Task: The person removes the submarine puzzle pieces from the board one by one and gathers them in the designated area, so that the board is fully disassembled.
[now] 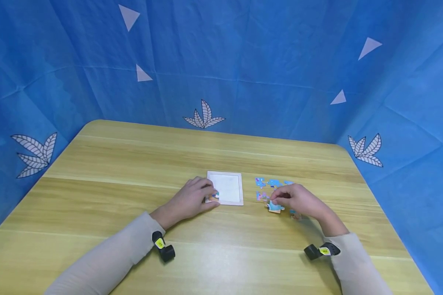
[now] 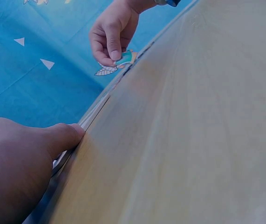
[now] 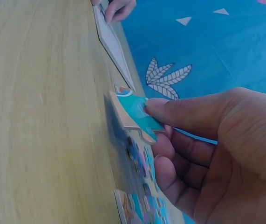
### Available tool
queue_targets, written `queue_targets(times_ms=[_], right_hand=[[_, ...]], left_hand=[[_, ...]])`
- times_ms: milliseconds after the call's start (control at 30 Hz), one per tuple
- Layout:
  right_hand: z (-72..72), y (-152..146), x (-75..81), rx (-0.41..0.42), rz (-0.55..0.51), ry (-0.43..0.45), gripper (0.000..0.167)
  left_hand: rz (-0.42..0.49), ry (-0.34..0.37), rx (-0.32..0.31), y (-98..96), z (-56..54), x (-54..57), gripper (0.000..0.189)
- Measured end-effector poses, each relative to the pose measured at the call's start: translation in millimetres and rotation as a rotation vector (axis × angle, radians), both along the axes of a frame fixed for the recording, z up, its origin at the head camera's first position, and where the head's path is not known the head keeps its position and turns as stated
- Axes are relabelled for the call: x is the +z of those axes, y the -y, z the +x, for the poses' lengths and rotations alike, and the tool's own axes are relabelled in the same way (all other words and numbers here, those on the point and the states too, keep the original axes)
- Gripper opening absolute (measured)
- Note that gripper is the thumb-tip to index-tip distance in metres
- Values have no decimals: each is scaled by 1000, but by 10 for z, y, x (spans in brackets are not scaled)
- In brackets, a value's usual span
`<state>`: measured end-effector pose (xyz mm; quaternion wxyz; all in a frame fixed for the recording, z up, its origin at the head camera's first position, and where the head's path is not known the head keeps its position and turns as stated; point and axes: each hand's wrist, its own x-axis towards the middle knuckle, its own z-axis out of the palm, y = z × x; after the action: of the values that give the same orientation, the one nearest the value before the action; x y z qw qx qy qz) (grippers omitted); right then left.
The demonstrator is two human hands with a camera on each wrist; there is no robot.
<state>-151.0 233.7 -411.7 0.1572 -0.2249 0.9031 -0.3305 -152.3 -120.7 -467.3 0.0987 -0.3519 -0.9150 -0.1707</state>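
My right hand (image 1: 297, 198) pinches a puzzle piece (image 3: 135, 112) between thumb and fingers. The piece is teal with a tan edge, and it is held tilted, just above the table. To the left lies a square white puzzle frame (image 1: 230, 187), its inside mostly bare. My left hand (image 1: 190, 198) grips the frame's near-left corner, thumb at the near edge and fingers over the left side. In that corner sits a colourful puzzle piece (image 1: 215, 196), partly covered by the fingers. In the left wrist view, the left thumb (image 2: 67, 137) rests along the frame's edge.
Several loose puzzle pieces (image 1: 274, 183) lie right of the frame, some partly hidden under my right hand. One brownish piece (image 3: 127, 207) is nearest in the right wrist view. The wooden table (image 1: 133, 155) is bordered by a blue cloth (image 1: 243, 53) with white triangles and leaves.
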Motion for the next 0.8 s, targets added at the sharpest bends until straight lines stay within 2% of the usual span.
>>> queue_targets(times_ms=[267,600,800], right_hand=[[5,-79,-16,-3,18,34,9],[22,-90,-29,22,9,0,11],[26,-81,-9,-3,12,-10,7]], left_hand=[[-8,-4,2,-9,0,3,41],[-13,7,7,-12,-7,-1,43],[-19,13,11,-11,6,16,44]])
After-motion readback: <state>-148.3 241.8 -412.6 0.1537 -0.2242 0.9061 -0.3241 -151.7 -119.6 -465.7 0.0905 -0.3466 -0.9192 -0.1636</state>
